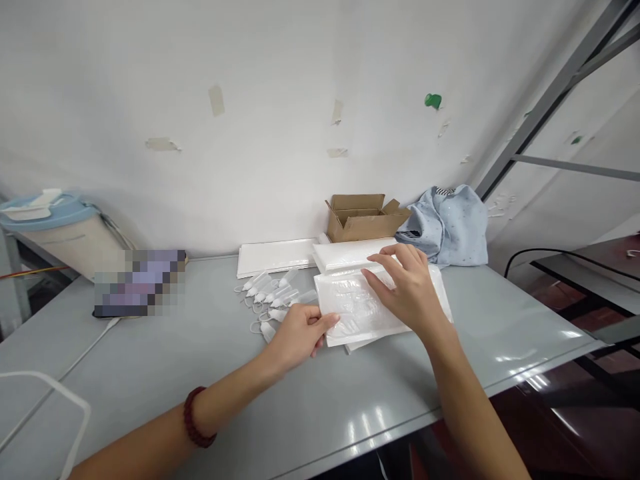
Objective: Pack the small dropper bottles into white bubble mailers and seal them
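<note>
Pinching the near left corner of a white padded pouch (345,310): left grip (303,330), thumb on top, firm on it. Right grip (407,283) is half-curled over the pouch's upper part by the flap (350,257), thumb and forefinger parted; can't tell whether it has hold of the film or only touches. Pouch sits mid-bench, slightly angled, more white material peeking out under its near edge. Risks, my guess: slick film could slide off the layer below if the right side pulls while the left pinch loosens; layers may cling, so two lift together; a leftward swing of the left wrist could knock the small clear bottles (275,293) just beside it, and their loops could snag. Edges: cardboard box (367,227) and blue cloth bundle (463,223) crowd the far side, flat white sheets (283,258) behind the bottles; lifting straight back is tight. Best room: near side of the bench (225,413), toward its front edge, plus the right end past the forearm. Phone-like device (145,283) with its cable well left, out of reach of this work.
</note>
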`<state>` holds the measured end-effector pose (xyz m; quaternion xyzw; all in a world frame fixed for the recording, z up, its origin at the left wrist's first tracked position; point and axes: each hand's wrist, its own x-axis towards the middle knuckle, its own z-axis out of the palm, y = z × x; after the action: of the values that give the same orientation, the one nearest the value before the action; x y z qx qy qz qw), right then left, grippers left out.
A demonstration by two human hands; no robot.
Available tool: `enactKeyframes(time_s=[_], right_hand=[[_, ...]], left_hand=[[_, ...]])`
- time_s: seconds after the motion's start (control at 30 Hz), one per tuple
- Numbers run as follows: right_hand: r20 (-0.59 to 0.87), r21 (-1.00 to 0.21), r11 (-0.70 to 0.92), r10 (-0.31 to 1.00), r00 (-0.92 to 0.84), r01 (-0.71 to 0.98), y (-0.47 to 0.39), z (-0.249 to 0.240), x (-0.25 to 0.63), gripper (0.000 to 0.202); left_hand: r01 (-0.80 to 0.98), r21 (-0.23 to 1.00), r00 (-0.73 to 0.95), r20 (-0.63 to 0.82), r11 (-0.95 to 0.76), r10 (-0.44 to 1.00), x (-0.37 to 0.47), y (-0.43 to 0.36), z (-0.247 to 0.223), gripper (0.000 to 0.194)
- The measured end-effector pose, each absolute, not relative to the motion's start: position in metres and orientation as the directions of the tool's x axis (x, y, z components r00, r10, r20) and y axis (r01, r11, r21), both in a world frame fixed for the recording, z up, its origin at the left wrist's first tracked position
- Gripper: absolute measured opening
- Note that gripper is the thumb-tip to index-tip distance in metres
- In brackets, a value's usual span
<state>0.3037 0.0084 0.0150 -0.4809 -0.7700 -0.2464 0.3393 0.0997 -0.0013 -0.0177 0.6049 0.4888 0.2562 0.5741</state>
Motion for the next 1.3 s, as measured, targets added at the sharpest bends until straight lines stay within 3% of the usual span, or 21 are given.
enactKeyframes(time_s=[0.13, 0.3, 0.43, 0.6, 0.9, 1.03, 1.17, 1.3], right_hand=[[0.773, -0.011, 0.395, 0.587, -0.243, 0.919, 0.017, 0.010, 0.310, 0.011], [0.717, -0.122, 0.368, 0.675, -0.174, 0.922, 0.020, 0.008, 0.312, 0.021], [0.676, -0.201, 0.315, 0.730, -0.101, 0.928, 0.022, 0.006, 0.311, 0.034], [0.625, -0.236, 0.288, 0.776, -0.082, 0.928, 0.026, 0.003, 0.307, 0.036], [0.539, -0.293, 0.309, 0.835, -0.111, 0.905, 0.029, -0.002, 0.305, 0.036], [0.492, -0.318, 0.337, 0.858, -0.150, 0.886, 0.028, -0.004, 0.299, 0.036], [0.459, -0.329, 0.365, 0.868, -0.190, 0.871, 0.024, -0.007, 0.288, 0.037], [0.426, -0.319, 0.395, 0.872, -0.242, 0.862, 0.021, -0.014, 0.275, 0.038]], left_hand=[[0.146, 0.918, 0.394, -0.396, 0.368, 0.830, 0.126, -0.002, -0.025, 0.036], [0.110, 0.894, 0.339, -0.445, 0.435, 0.829, 0.140, -0.003, -0.035, 0.037], [0.132, 0.900, 0.298, -0.437, 0.417, 0.849, 0.145, -0.005, -0.042, 0.043], [0.270, 0.888, 0.338, -0.449, 0.372, 0.827, 0.146, -0.001, -0.040, 0.050], [0.558, 0.820, 0.379, -0.387, 0.126, 0.841, 0.137, 0.004, -0.048, 0.055], [0.637, 0.771, 0.324, -0.278, 0.009, 0.904, 0.117, 0.022, -0.028, 0.053], [0.749, 0.638, 0.179, 0.063, -0.177, 0.982, 0.068, 0.076, -0.001, 0.039], [0.833, 0.434, 0.287, 0.193, -0.344, 0.938, 0.036, 0.126, -0.003, 0.015]])
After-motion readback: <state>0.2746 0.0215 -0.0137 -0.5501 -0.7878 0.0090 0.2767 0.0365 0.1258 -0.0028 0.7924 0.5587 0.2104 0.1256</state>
